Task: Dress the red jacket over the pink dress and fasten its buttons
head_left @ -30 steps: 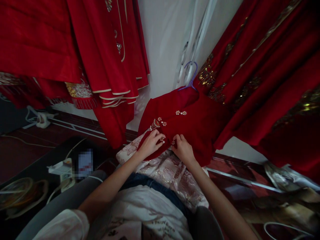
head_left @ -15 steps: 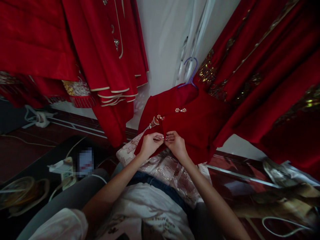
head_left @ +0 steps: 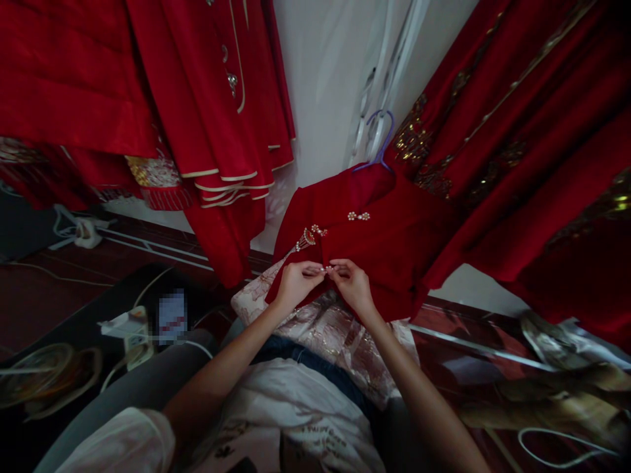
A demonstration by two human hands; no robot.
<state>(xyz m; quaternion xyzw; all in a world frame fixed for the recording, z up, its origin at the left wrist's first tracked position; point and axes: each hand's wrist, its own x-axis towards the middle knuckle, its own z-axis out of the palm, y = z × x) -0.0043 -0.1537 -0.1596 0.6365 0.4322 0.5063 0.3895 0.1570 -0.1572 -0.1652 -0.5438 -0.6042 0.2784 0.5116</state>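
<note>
A red jacket [head_left: 374,256] on a purple hanger [head_left: 383,141] is spread over my lap, its collar away from me. At its front opening my left hand [head_left: 298,284] and my right hand [head_left: 352,286] meet, fingertips pinched together. Between them shows a small pearly beaded clasp [head_left: 328,269], partly covered by the fingers. A similar beaded clasp [head_left: 358,216] sits below the collar. Left of the opening hangs a beaded ornament with a tassel [head_left: 306,240]. Under the jacket lies a pale patterned shiny cloth [head_left: 340,338].
Red garments [head_left: 207,98] hang at the left, and more with gold sequins [head_left: 517,131] at the right. A dark low surface at the left bears a power strip [head_left: 138,345], a pixelated item [head_left: 172,318] and a roll [head_left: 44,374]. Wrapped bundles [head_left: 562,394] lie at the right.
My fingertips have come closer together at the opening, and the beaded clasp now shows between them. The view has shifted slightly; the jacket stays in place.
</note>
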